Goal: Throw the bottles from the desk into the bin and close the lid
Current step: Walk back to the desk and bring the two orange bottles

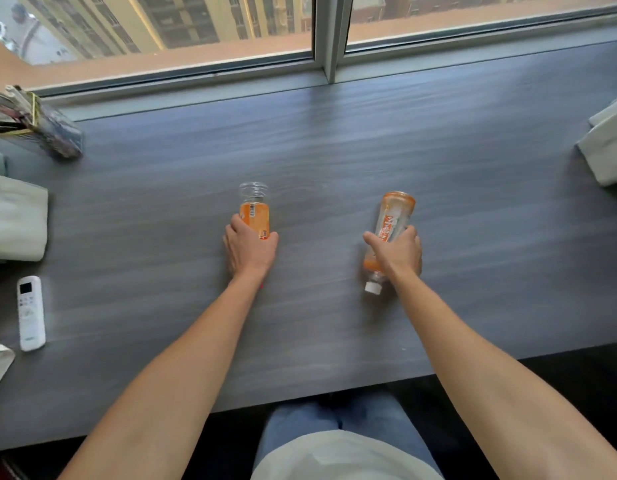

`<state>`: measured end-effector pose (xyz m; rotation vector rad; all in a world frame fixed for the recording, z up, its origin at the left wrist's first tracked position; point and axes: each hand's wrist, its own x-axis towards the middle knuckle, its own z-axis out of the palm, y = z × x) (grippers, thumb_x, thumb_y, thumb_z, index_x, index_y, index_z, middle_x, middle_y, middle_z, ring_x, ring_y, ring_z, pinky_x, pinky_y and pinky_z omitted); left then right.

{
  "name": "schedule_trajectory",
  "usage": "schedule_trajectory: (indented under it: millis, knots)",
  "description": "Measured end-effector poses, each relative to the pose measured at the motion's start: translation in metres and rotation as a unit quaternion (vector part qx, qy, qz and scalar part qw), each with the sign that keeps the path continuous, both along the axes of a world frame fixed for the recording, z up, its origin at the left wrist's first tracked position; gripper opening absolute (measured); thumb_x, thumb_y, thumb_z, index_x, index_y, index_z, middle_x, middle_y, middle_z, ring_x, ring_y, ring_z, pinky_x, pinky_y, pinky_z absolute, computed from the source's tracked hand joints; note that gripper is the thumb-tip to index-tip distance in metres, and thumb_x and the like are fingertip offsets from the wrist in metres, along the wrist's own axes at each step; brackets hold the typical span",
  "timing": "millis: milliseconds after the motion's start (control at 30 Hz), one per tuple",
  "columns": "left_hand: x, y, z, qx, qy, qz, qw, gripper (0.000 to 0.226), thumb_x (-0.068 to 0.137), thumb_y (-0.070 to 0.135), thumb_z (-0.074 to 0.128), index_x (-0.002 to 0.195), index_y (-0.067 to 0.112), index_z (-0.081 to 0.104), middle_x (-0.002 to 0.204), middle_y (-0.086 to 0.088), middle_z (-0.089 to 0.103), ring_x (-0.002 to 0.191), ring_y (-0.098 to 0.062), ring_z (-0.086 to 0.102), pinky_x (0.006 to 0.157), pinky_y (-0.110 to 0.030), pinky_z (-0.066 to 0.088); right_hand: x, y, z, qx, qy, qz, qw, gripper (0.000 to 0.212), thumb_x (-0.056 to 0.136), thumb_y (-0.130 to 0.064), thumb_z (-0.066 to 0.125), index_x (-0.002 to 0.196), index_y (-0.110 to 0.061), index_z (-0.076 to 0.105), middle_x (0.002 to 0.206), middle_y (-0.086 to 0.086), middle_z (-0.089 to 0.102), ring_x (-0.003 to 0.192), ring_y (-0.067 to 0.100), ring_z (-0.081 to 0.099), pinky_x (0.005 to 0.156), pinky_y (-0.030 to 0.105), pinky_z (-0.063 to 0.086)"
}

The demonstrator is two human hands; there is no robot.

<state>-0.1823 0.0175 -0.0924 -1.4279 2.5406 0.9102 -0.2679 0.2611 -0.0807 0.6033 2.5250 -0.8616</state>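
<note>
Step in hand: picking up. Both hands are closing on the bottles at the middle of the grey table point(334, 140), one bottle to each hand.

Left hand point(249, 250): wrapping around the lower part of the left bottle point(254, 211), which is lying with its clear base pointing toward the window; orange label with a barcode is showing. Its cap end is hidden under the hand.

Right hand point(397, 252): gripping the right bottle point(392, 223) around its middle; the bottle is lying slanted, white cap point(373, 287) pointing back toward the person, orange base toward the window. Whether either bottle is already lifting off the surface cannot be told.

Count:
- Bottles: two, both in hand, well apart from each other.
- Hands: two, both occupied.
- Remote control point(31, 313): one, white, lying near the left edge.
- Folded cloths or papers: one pale bundle at left point(16, 220), one at right point(608, 147).
- Wire rack with clutter point(19, 114): one, far left corner.
- Bin and lid: none showing in this view.

Next move, as judged: lifting both bottles clear, then turning away to find the bin, which is lying somewhere out of sight; the lid is calling for a free hand once the bottles are dropping in.
</note>
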Motion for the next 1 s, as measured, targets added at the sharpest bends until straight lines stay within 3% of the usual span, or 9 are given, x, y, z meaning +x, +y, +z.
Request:
schedule_trajectory:
  millis: [167,400,633,733,867,1000]
  knots:
    - [0.025,0.007,0.020,0.031,-0.031,-0.025,0.999,0.074,0.071,0.042,0.072,0.133,0.015,0.041,0.125,-0.012,0.055,0.111,-0.036,0.059,0.080,-0.037,0.043,0.007,0.021,0.012,-0.059,-0.057,0.080,0.993,0.048,0.071,-0.044,0.073,0.105,-0.021,0.048,0.105,0.004,0.066,0.090,0.025,0.059,0.076,0.034,0.047]
    - [0.102,0.039,0.052,0.095,-0.068,-0.077,0.990,0.067,0.069,0.047,0.063,0.127,0.027,0.039,0.102,-0.001,0.062,0.088,-0.028,0.059,0.071,-0.035,0.044,0.068,0.080,0.040,-0.112,-0.101,0.111,0.982,0.048,0.072,-0.040,0.071,0.110,-0.025,0.045,0.095,-0.003,0.066,0.087,0.021,0.065,0.078,0.041,0.055]
    - [0.184,0.078,0.060,0.100,-0.110,-0.209,0.967,0.065,0.070,0.045,0.064,0.127,0.034,0.035,0.104,0.008,0.052,0.087,-0.019,0.052,0.069,-0.035,0.044,0.157,0.146,0.048,-0.127,-0.169,0.130,0.969,0.053,0.074,-0.052,0.067,0.114,-0.035,0.038,0.100,-0.012,0.060,0.086,0.011,0.064,0.060,0.026,0.050]
    - [0.205,0.079,0.061,0.124,-0.120,-0.261,0.950,0.058,0.066,0.044,0.064,0.117,0.039,0.038,0.101,0.012,0.054,0.087,-0.017,0.057,0.064,-0.032,0.044,0.188,0.165,0.048,-0.109,-0.154,0.102,0.977,0.053,0.070,-0.058,0.065,0.110,-0.037,0.038,0.097,-0.015,0.060,0.084,0.009,0.065,0.061,0.025,0.053]
    - [0.218,0.068,0.060,0.136,-0.160,-0.336,0.918,0.059,0.067,0.046,0.068,0.120,0.038,0.043,0.104,0.010,0.061,0.092,-0.018,0.062,0.075,-0.038,0.054,0.228,0.183,0.045,-0.104,-0.141,0.024,0.984,0.046,0.068,-0.056,0.064,0.106,-0.044,0.043,0.093,-0.013,0.064,0.081,0.008,0.066,0.063,0.028,0.055]
    - [0.213,0.065,0.058,0.130,-0.186,-0.401,0.888,0.058,0.067,0.049,0.067,0.118,0.039,0.041,0.097,0.013,0.063,0.087,-0.016,0.063,0.076,-0.038,0.054,0.281,0.193,0.045,-0.089,-0.147,-0.067,0.983,0.040,0.066,-0.055,0.063,0.100,-0.043,0.048,0.088,-0.011,0.066,0.079,0.010,0.066,0.064,0.033,0.055]
